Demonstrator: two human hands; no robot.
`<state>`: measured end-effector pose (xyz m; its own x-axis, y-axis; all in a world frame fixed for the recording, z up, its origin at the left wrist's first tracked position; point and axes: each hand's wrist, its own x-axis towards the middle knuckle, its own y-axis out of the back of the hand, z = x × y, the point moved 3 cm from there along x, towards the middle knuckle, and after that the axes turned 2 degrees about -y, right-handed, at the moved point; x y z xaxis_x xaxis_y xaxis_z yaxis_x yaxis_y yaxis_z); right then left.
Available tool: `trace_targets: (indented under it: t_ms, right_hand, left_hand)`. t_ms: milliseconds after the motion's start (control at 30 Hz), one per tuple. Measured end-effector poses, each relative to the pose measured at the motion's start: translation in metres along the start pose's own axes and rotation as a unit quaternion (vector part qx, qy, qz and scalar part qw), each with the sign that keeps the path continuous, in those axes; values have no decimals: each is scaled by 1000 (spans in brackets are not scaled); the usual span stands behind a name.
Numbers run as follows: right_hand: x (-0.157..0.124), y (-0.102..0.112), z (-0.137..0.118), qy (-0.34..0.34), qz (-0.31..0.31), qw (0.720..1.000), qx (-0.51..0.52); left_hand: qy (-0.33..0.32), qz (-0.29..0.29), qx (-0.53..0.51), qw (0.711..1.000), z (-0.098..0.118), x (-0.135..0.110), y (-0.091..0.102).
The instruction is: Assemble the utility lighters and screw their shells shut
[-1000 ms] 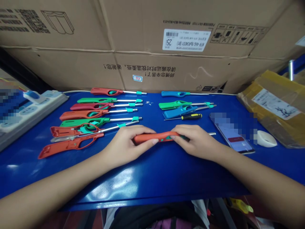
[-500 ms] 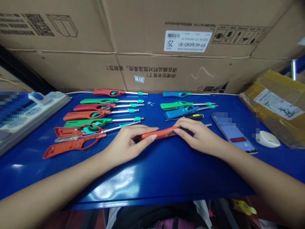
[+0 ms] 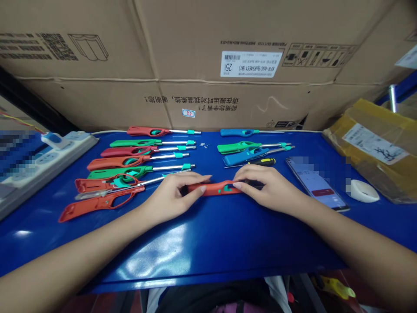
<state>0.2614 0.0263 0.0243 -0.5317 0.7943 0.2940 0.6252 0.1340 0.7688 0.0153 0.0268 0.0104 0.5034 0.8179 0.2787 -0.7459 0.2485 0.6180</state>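
An orange-red long-nosed lighter (image 3: 215, 188) with a teal trigger lies across the middle of the blue table (image 3: 208, 234). My left hand (image 3: 171, 195) pinches its left end between thumb and fingers. My right hand (image 3: 267, 188) grips its right end, covering the metal nozzle. To the left lies a row of several red, green and orange lighters (image 3: 137, 161), and an opened orange lighter shell (image 3: 97, 202) lies nearest me. Behind my right hand are a green lighter (image 3: 241, 146), blue lighters (image 3: 244, 155) and a yellow-handled screwdriver (image 3: 263, 161).
Large cardboard boxes (image 3: 208, 65) wall off the table's back. A white power strip (image 3: 45, 152) sits at the left edge. A phone (image 3: 317, 187), a white tape holder (image 3: 361, 191) and a yellow-taped parcel (image 3: 374, 148) lie to the right.
The lighter tilted up at its right end half a second ago and now lies level again. Both hands stayed on its ends with slight finger shifts.
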Motion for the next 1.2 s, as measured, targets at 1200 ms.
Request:
trace_targets:
  t_ms: [1200]
  right_hand:
    - [6,12,23,-94,9,978,-184]
  left_hand:
    - [-35,-198,340,919,30,-11,21]
